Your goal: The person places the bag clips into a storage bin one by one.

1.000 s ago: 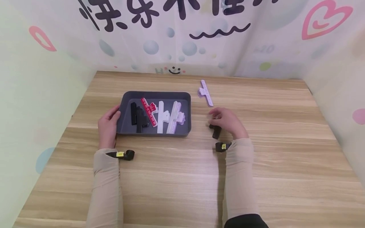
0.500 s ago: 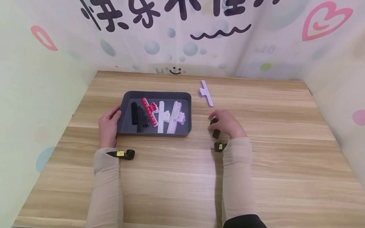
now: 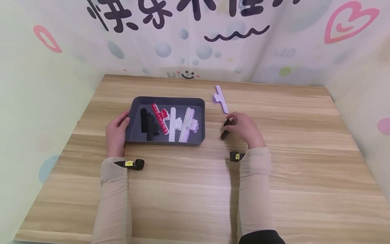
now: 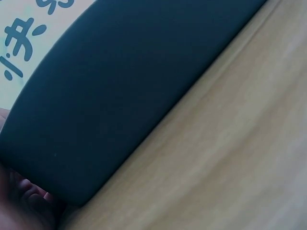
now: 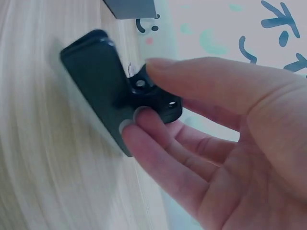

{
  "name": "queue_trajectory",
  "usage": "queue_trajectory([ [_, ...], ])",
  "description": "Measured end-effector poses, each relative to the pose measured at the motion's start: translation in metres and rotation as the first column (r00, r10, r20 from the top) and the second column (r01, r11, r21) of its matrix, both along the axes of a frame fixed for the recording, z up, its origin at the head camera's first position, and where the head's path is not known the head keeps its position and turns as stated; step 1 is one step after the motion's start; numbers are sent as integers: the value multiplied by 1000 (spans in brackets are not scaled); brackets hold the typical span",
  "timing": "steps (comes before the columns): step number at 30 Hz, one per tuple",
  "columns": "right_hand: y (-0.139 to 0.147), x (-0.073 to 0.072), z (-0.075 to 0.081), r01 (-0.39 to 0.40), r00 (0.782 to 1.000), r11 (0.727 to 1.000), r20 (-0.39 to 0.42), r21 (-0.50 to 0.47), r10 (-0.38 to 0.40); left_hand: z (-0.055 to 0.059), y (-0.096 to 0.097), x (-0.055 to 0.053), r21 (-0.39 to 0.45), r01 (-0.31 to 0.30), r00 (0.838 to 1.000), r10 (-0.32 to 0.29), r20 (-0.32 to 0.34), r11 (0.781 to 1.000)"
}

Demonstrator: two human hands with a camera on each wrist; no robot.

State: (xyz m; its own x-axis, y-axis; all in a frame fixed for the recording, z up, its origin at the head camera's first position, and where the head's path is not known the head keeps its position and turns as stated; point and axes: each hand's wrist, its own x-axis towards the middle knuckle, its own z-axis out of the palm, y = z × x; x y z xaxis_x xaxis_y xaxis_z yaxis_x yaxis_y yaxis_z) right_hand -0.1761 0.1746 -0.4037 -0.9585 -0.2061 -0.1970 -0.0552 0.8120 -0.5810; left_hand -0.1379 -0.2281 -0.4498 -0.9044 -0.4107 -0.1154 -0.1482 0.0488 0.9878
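My left hand (image 3: 115,135) grips the left side of a dark grey tray (image 3: 166,143), its thumb at the rim. Dark fingers (image 4: 31,194) show at the tray's corner in the left wrist view. To the right of the tray, my right hand (image 3: 245,130) pinches a black clip (image 5: 98,79) by its handle between thumb and fingers. The clip's long flat bar slants close over the table in the right wrist view. Inside the tray lie two black clips (image 3: 149,127), a red clip (image 3: 159,118), a white clip (image 3: 172,125) and a pale purple clip (image 3: 187,125).
One more purple clip (image 3: 221,99) lies on the wooden table (image 3: 189,189), beyond my right hand. A printed wall sheet (image 3: 195,44) stands along the table's back edge, with pale walls at both sides.
My right hand has lifted slightly away from me, and the black clip in it has turned, its near end swinging left. My left hand and the tray stay in place.
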Motion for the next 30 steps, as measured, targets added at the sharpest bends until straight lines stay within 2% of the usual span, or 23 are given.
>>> queue_trajectory([
  [6,-1,0,3,28,997,996,-72,-83,-34,-3,-1,-1,8,-5,1000,5,-11,1000],
  [17,-18,0,8,93,970,989,-215,-118,-116,-7,-2,-2,-10,8,999,-8,-37,1000],
  [25,-53,3,11,59,947,957,-288,-283,-143,-6,-2,-2,-7,5,999,-5,-36,1000],
  [30,-76,6,9,21,940,940,-314,-340,-135,-5,-2,-1,-9,-1,999,1,-42,1000],
])
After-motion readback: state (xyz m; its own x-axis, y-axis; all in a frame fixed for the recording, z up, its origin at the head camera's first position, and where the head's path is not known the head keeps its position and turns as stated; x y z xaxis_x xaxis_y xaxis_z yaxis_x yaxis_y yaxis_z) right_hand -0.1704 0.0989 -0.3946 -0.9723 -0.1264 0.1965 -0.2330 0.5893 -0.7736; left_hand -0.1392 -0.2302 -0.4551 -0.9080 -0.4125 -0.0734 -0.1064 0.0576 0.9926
